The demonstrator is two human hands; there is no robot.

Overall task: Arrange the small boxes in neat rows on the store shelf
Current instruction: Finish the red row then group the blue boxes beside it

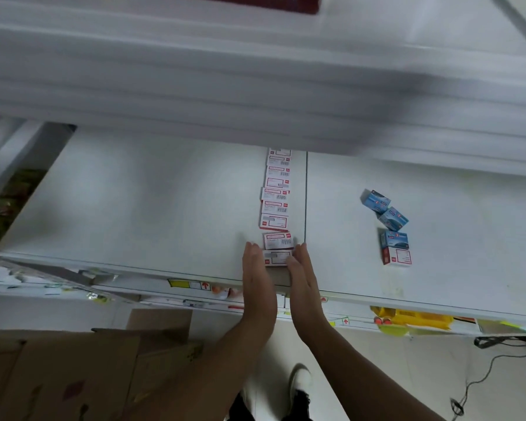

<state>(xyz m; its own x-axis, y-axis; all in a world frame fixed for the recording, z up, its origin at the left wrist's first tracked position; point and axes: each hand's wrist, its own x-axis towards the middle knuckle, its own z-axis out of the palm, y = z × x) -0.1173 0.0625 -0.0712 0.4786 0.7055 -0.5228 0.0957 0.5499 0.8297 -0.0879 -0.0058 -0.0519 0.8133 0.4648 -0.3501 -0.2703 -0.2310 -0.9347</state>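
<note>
A single row of several small white-and-red boxes (275, 196) runs front to back on the white shelf (134, 208), its far end hidden under the shelf above. My left hand (257, 281) and my right hand (304, 281) lie flat with straight fingers, one on each side of the two nearest boxes (277, 249), pressing against their sides. To the right, loose blue boxes (387, 215) lie askew, with one more white-and-red box (397, 256) just in front of them.
An upper shelf (255, 86) overhangs the back of the row. A seam (306, 208) splits the shelf right of the row. Cardboard cartons (88, 369) stand on the floor at lower left. Price tags and goods line the lower shelf edge (407, 320). A cable (483, 378) trails at the right.
</note>
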